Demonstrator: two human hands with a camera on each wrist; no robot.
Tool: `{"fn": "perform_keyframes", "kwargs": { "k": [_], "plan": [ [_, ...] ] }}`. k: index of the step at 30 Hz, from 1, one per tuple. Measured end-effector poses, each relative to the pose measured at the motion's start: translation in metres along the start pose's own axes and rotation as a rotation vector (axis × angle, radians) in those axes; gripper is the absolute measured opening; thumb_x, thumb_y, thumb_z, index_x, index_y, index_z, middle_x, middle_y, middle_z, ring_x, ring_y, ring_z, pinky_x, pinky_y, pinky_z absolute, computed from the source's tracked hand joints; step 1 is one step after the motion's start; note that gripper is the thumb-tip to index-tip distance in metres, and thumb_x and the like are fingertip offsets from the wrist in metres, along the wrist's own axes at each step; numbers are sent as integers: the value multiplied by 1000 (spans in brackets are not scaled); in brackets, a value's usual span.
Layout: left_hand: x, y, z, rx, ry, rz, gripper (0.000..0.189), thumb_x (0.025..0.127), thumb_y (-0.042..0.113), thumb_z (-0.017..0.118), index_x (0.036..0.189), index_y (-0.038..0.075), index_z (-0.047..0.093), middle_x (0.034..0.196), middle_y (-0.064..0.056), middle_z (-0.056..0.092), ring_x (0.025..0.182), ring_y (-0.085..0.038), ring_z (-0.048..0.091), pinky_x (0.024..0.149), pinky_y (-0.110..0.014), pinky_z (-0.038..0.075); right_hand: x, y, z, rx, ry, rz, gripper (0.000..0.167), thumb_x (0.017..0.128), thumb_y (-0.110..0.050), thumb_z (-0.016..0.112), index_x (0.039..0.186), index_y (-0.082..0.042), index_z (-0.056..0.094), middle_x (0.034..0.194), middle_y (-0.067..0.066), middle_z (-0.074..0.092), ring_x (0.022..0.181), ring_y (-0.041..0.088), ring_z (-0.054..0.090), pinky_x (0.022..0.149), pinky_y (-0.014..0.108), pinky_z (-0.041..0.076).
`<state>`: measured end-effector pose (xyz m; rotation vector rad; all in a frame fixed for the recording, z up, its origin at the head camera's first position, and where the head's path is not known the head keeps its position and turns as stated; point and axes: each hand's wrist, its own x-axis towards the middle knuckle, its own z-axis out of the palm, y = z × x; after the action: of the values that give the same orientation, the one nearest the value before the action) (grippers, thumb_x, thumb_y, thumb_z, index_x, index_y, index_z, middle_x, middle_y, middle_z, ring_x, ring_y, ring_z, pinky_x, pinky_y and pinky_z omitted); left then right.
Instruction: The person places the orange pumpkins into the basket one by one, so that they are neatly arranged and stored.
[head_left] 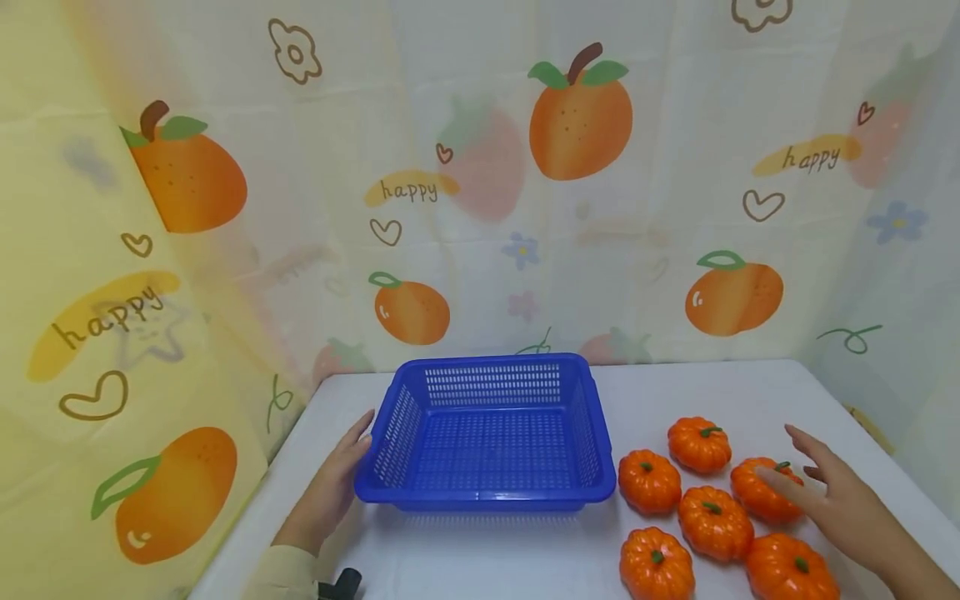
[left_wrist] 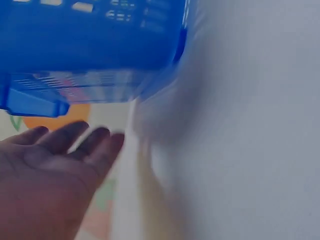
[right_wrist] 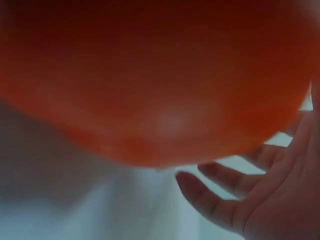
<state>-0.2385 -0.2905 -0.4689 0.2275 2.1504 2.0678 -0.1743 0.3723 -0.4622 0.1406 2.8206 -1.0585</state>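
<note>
A fruit-printed cloth (head_left: 330,133) hangs behind the white bench (head_left: 487,558). On the bench I see a blue basket (head_left: 486,506); at its nine o'clock, just beside it, is the left hand (head_left: 330,483), fingers straight and loose. The right hand (head_left: 847,500) spreads its fingers wide over the nearest pumpkin (head_left: 756,498); I can't tell whether they touch. Six orange, green-stemmed pumpkins (head_left: 715,527) cluster between three and four o'clock from the basket.
</note>
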Motion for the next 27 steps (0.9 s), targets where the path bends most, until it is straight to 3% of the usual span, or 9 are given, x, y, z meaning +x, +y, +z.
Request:
{"fn": "perform_keyframes", "kwargs": {
  "k": [4,8,13,17,23,27],
  "plan": [
    [-2,-21,8,-355,-26,18,68,116,29,40,176,15,10,176,-11,22,154,-36,32,115,-40,41,3,11,7,86,-48,36,107,108,-60,58,167,9,1,160,49,17,132,71,36,95,79,46],
    [-5,-35,16,-520,1,47,72,114,25,42,174,8,6,167,-4,40,149,-24,42,114,-34,41,5,17,16,126,-64,29,106,106,-57,64,169,6,7,160,44,24,131,64,41,96,76,47],
    [-4,-37,21,-515,17,67,71,112,21,39,173,3,8,163,-7,45,147,-25,44,115,-34,40,-1,22,20,104,-16,-1,94,107,-54,66,166,6,23,157,42,32,129,60,46,95,73,50],
    [-2,-39,24,-468,31,62,66,110,22,39,169,0,20,157,-14,50,139,-28,50,111,-37,43,-4,24,19,125,-4,17,90,108,-54,64,165,6,26,156,42,34,128,61,47,93,70,52],
    [-3,-44,21,-457,18,87,42,111,24,39,148,8,49,138,-8,64,120,-22,59,104,-36,47,-4,25,22,145,-16,29,90,109,-53,63,165,6,25,155,42,33,129,62,46,94,69,53],
    [-4,-45,19,-457,-10,111,39,112,24,38,145,12,54,137,-7,65,119,-21,60,103,-35,47,-3,24,22,141,-19,25,90,108,-53,63,165,5,25,155,42,34,129,61,46,94,68,53]
  ]
}}
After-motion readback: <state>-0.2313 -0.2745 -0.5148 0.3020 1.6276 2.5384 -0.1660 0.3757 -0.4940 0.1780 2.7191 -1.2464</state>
